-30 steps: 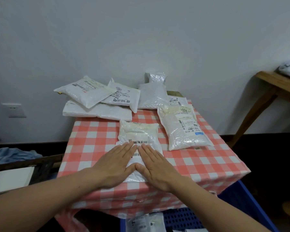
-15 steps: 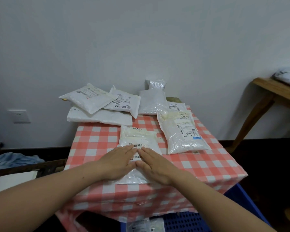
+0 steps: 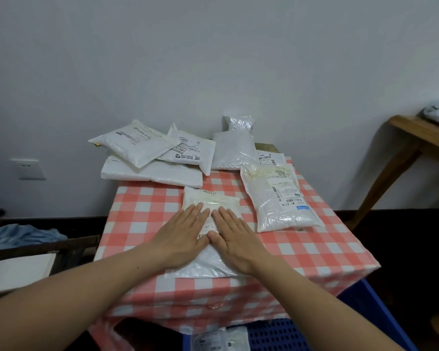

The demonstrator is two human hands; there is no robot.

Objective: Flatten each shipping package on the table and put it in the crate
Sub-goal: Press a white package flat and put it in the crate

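Fingers (image 3: 197, 212) straight, my left hand (image 3: 180, 239) and right hand (image 3: 235, 239) press white plastic shipping package (image 3: 208, 266); below them, blue plastic crate (image 3: 375, 312) holds white packets (image 3: 218, 341).

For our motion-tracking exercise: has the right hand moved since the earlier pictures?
Yes. The right hand slid forward along the package; its fingertips now lie past the barcode.

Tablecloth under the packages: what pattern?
Red-and-white checks on the tablecloth, clearest in the head view.
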